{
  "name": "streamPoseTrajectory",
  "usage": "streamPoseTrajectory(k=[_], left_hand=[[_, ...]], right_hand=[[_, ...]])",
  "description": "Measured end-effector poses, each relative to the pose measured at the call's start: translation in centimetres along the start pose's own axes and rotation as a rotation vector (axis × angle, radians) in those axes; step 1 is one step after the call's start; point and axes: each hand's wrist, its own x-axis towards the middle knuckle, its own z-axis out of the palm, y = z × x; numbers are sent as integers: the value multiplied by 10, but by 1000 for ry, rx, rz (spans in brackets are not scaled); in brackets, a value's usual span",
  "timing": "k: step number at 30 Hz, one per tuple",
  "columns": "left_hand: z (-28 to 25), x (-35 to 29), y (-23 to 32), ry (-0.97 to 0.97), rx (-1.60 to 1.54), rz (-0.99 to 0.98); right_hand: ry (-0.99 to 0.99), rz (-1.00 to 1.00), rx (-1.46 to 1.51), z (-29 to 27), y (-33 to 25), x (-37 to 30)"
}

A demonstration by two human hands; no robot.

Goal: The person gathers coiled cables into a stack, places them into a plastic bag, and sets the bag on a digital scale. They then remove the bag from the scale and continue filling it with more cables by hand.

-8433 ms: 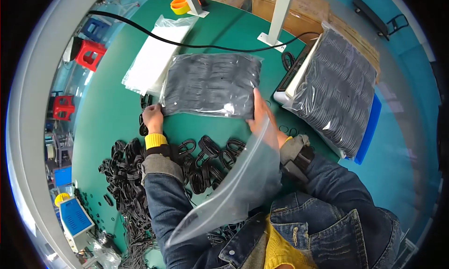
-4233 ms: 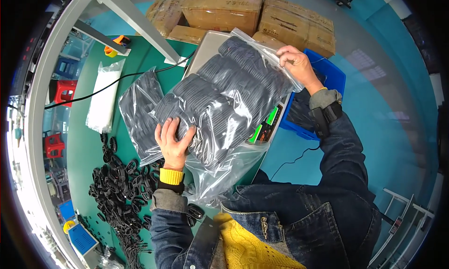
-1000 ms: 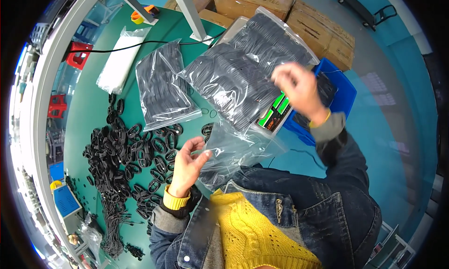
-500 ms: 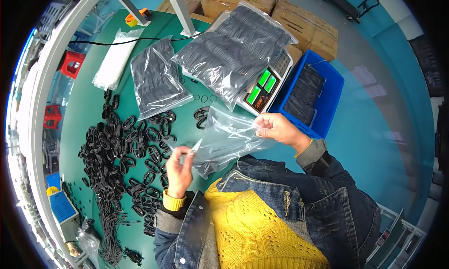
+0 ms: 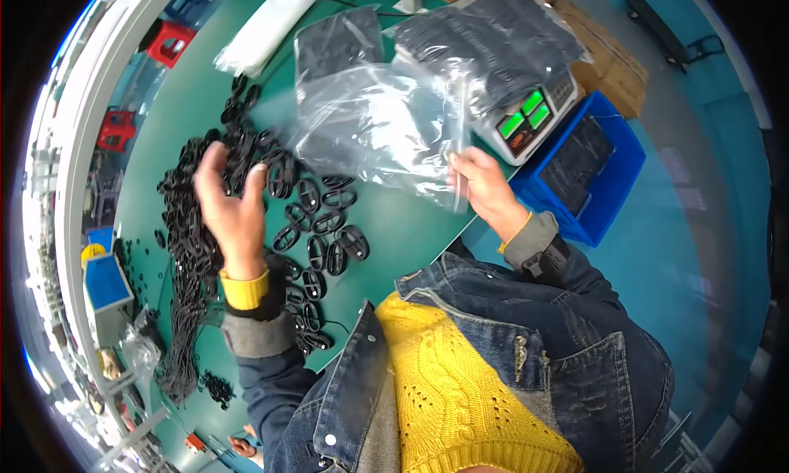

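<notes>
Taking the heap of black oval rings on the green bench as the landmark, a small blue box sits off its left side near the bench's pale rim, and red crates show beyond that rim further up. The person's left hand hovers directly over the heap, palm down, its grip spread wide with the fingers curled a little toward the rings; whether any ring is actually caught under the fingers cannot be told. A yellow cuff under a denim sleeve follows the wrist. Just right of the heap a scatter of single rings lies flat on the bench, apart from one another. Above and to the right of the heap hangs an empty clear plastic bag, crumpled and lifted off the bench. The right hand, well right of the heap, has its grip closed on the bag's right edge, thumb and fingers pinching the film. Behind the bag, a filled bag of black parts lies on the bench, and another filled bag rests on top of a weighing scale with green lit displays. Farthest right from the heap, past the bench edge, stands a blue bin holding more black parts.
</notes>
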Motion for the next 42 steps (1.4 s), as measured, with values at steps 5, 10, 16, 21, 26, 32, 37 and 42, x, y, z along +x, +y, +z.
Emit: streamPoseTrajectory(k=[5,10,16,21,26,32,37,42], left_hand=[[29,-91,-56,-229,-249,-573],[76,-125,-53,-492,-1088,-1476],[145,-125,-62,-391,-1495,-1720],[171,-121,-51,-406,-1468,-1508],[161,-137,-50,-309,-1451,-1275],[72,-193,-45,-143,-1007,-955],[41,-234,-45,-433,-674,-1243],[40,-205,-55,-120,-320,-707]], right_hand=[[171,239,-15,-9,47,-11],[189,234,-72,-13,53,-20],[77,304,-139,-48,52,-48],[113,393,-207,-69,55,-66],[70,355,-325,-68,55,-64],[-2,320,-413,-41,62,-45],[56,376,-730,-54,83,-24],[-110,-224,-1598,-76,66,-22]])
